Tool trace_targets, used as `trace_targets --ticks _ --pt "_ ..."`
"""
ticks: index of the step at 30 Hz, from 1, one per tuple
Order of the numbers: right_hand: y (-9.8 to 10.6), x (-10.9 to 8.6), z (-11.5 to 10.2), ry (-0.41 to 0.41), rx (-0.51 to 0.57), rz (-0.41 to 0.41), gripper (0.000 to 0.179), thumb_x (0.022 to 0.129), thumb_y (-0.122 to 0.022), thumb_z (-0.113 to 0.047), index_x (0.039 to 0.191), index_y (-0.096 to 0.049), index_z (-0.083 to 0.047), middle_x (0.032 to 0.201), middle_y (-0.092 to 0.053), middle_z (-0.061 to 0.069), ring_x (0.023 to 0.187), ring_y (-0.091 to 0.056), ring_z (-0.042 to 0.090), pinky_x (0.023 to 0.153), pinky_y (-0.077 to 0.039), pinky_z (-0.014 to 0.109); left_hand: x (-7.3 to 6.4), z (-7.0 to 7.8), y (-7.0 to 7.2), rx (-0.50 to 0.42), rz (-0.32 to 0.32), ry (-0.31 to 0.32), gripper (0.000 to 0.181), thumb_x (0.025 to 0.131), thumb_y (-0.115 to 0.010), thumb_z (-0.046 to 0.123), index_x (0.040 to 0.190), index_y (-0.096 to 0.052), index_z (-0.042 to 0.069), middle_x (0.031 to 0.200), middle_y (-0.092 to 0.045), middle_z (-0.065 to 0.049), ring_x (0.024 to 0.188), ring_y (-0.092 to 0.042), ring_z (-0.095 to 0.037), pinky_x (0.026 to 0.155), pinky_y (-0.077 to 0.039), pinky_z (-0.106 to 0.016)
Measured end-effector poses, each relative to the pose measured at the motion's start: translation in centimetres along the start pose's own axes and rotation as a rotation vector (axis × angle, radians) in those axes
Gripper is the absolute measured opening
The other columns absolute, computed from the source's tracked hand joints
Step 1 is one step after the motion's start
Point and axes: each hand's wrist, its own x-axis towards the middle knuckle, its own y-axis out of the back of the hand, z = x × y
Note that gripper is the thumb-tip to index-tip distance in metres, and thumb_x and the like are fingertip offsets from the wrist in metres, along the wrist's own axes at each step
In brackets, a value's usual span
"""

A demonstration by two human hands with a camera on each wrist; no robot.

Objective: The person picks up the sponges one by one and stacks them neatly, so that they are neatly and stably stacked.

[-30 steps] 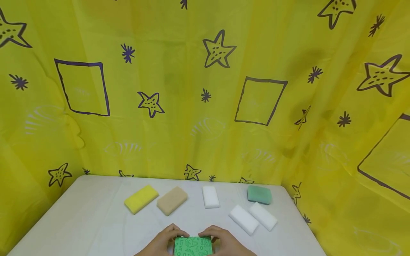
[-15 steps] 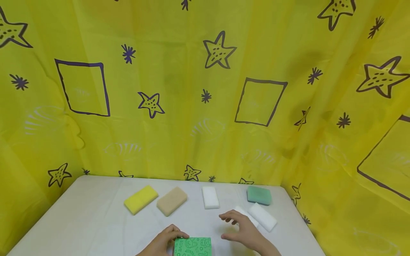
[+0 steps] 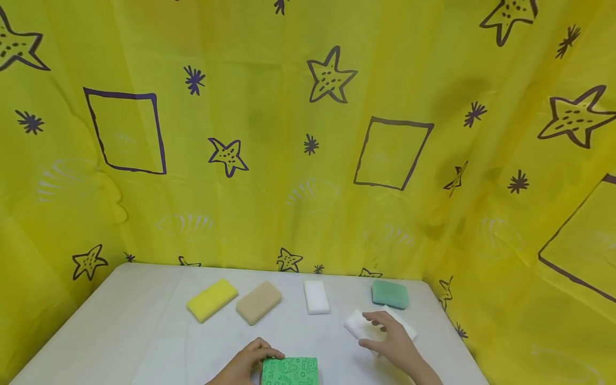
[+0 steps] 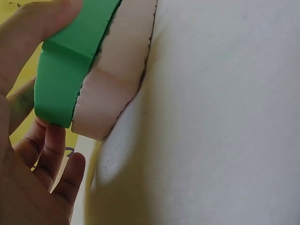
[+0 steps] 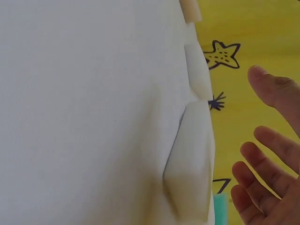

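Near the table's front edge my left hand (image 3: 247, 361) grips a bright green sponge (image 3: 291, 371) printed with doodles and the word LOVE. The left wrist view shows this green sponge (image 4: 63, 84) lying on a pale pinkish block (image 4: 105, 98), thumb and fingertips against the green one. To the right, my right hand (image 3: 392, 345) hovers with fingers spread and loosely bent, holding nothing. Beneath and behind it lie two white sponges, the nearer one (image 3: 355, 323) and the farther one (image 3: 406, 323), both partly hidden. One white sponge (image 5: 192, 159) shows beside the hand in the right wrist view.
Along the back of the white-covered table (image 3: 144, 321) lie a yellow sponge (image 3: 212, 300), a tan sponge (image 3: 259, 303), another white sponge (image 3: 316, 297) and a darker green sponge (image 3: 390, 294). A yellow patterned curtain (image 3: 269, 214) encloses the back and sides.
My right hand has let go of the printed green sponge and moved right and away from me, over the white sponges. The left hand has stayed on the green sponge.
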Motion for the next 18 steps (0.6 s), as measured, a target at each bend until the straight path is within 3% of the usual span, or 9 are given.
trace_targets --ticks 11,18 --pt "0.0 -0.1 1.6 -0.202 -0.016 0.052 0.065 0.070 -0.088 -0.034 0.127 -0.064 -0.012 0.122 -0.064 0.006 0.106 -0.060 0.025 0.090 -0.052 0.045 0.0 -0.1 0.0 0.008 0.013 -0.028 0.051 0.078 -0.085 0.025 0.124 -0.065 0.011 0.105 -0.050 0.009 0.098 -0.046 0.003 0.083 -0.045 -0.022" --pt "-0.2 -0.3 1.8 -0.249 -0.020 0.050 0.072 0.070 -0.088 -0.037 0.130 -0.061 -0.008 0.122 -0.063 0.012 0.105 -0.060 0.029 0.086 -0.053 0.046 0.1 -0.3 -0.1 0.005 0.013 -0.050 0.052 0.079 -0.085 0.025 0.125 -0.064 0.012 0.105 -0.050 0.010 0.099 -0.046 0.002 0.085 -0.045 -0.023"
